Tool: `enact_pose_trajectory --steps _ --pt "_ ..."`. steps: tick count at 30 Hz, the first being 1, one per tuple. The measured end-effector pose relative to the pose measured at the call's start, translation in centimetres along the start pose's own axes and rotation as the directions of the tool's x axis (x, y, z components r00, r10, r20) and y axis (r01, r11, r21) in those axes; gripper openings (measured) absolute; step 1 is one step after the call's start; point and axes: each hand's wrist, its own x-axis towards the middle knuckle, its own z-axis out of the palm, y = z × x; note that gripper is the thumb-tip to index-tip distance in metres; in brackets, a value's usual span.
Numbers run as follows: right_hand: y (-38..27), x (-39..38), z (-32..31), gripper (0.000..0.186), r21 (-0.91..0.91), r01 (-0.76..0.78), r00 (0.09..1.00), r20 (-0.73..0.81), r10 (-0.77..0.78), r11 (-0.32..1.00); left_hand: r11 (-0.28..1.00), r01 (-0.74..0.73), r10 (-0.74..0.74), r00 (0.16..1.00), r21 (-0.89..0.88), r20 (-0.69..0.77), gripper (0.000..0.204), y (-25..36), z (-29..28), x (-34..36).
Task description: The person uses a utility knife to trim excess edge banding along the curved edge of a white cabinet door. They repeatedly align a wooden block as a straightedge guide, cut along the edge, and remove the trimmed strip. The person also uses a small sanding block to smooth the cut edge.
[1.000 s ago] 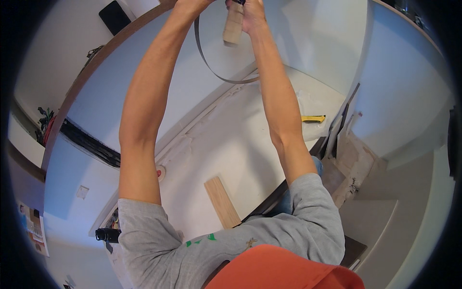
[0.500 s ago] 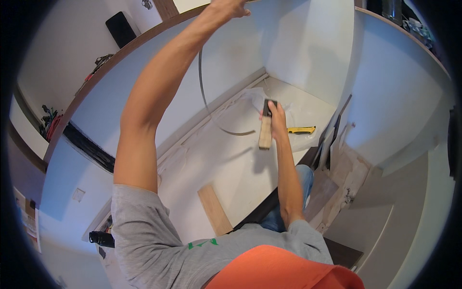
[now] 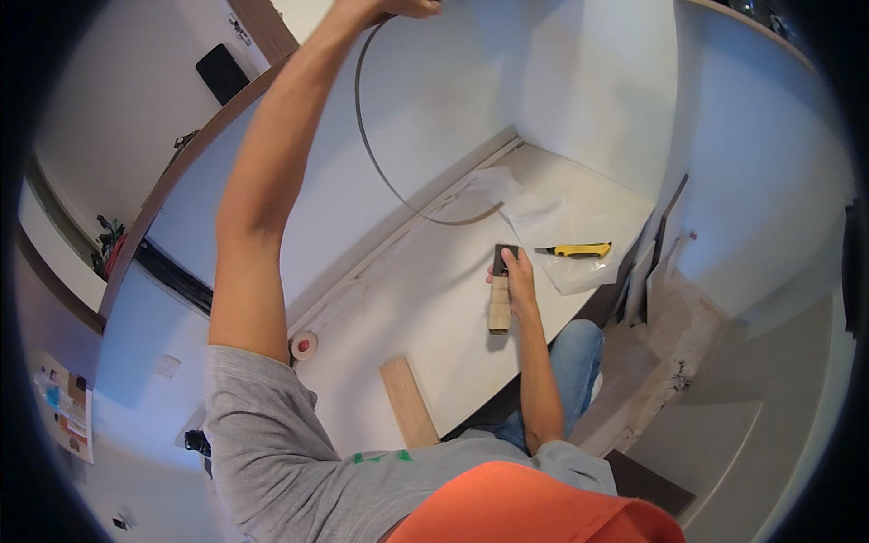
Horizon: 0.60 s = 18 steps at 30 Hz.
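At the top edge of the view my left hand (image 3: 407, 7) is partly cut off, its fingers curled. A thin, dark, curved strip (image 3: 369, 136) hangs from that hand, and its free end lies over the white board. My right hand (image 3: 519, 281) grips a narrow wooden block (image 3: 500, 308) with a dark upper end, held above the board. Beyond the right hand, a yellow utility knife (image 3: 579, 250) rests on crumpled clear plastic (image 3: 577, 279).
The white board (image 3: 453, 362) stretches between pale walls. On it lie a flat wooden piece (image 3: 409, 403) and a tape roll (image 3: 305, 345) beside my left arm. Thin panels (image 3: 647, 276) lean at the right. A dark phone-like object (image 3: 223, 74) is at the upper left.
My right hand and the block have come nearer to me. My left hand has shifted left, and the strip bows more widely. The view has shifted slightly, and the tape roll now shows.
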Motion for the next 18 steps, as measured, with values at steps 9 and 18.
enact_pose_trajectory --steps 9,18 --pt "2.8 0.9 -3.0 0.025 -0.108 -0.18 0.983 -0.047 0.176 0.978 0.902 -0.082 0.053 0.995 -0.425 -0.079 0.044 -4.8 -0.2 -3.8" --pt "7.3 0.8 -2.6 0.021 -0.278 -0.148 0.988 -0.088 0.128 0.949 0.891 0.035 -0.085 0.992 -0.452 -0.092 0.04 -2.9 0.2 -4.1"
